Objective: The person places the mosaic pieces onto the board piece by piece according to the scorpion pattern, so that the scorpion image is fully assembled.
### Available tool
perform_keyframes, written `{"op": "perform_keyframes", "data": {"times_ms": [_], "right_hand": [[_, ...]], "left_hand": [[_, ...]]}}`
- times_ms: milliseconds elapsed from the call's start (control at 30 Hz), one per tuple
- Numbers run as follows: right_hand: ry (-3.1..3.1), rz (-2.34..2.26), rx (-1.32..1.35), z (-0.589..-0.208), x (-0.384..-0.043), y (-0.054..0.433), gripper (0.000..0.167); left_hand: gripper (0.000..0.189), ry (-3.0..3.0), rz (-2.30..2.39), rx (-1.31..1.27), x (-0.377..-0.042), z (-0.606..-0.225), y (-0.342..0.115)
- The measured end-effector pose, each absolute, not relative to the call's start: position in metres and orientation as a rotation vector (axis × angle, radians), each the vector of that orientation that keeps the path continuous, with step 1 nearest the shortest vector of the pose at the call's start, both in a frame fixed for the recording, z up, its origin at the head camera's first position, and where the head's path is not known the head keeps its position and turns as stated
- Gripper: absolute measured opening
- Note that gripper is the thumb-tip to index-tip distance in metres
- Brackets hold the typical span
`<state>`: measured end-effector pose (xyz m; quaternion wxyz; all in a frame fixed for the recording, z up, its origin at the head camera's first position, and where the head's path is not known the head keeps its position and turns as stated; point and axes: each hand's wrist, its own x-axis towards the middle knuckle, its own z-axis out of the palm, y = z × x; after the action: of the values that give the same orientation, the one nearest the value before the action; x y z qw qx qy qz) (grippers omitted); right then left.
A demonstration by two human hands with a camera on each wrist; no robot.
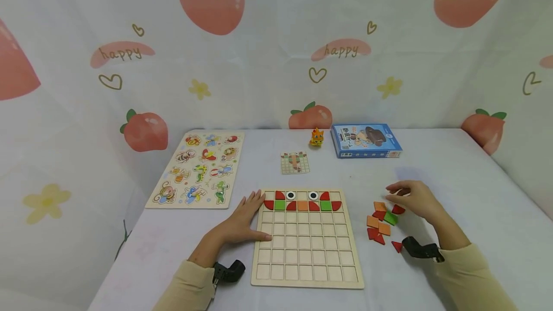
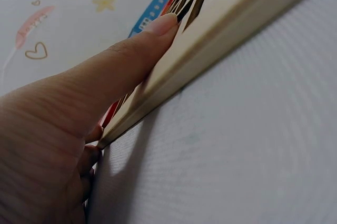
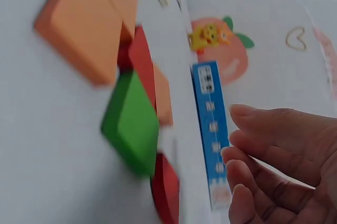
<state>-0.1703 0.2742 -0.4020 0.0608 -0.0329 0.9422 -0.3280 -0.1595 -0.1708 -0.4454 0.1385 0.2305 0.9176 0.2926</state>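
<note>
A square wooden grid board (image 1: 307, 284) lies flat on the table, its upper two rows partly filled with red, green and orange pieces and two eye discs (image 1: 313, 196). My left hand (image 1: 236, 222) rests on the board's left edge, thumb over the face and the other fingers spread near the far left corner. Over the loose pieces hovers my right hand (image 1: 415, 199), fingers loosely bent with nothing between them. Below it lie orange squares (image 1: 384, 229), a green square (image 3: 132, 124), red triangles (image 1: 397, 246) and a red rounded piece (image 1: 398, 209).
Behind the board lies a small pattern card (image 1: 295, 163). A yellow toy figure (image 1: 317, 137) and a blue box (image 1: 366, 141) stand near the back edge. An insect picture board (image 1: 196, 169) lies at left. The patterned cloth (image 1: 259, 76) hangs behind the table.
</note>
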Motion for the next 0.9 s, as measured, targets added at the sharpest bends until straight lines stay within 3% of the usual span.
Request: {"op": "perform_keyframes", "data": {"times_ms": [600,900], "right_hand": [[2.861,-1.038,0.201,-0.423,-0.156,0.332,0.058],[2.886,-1.020,0.302,-0.433,-0.158,0.336,0.058]], "left_hand": [[0.111,2.661,0.835,0.672,-0.159,-0.445,-0.170],[0.110,2.658,0.853,0.670,-0.158,-0.443,-0.170]]}}
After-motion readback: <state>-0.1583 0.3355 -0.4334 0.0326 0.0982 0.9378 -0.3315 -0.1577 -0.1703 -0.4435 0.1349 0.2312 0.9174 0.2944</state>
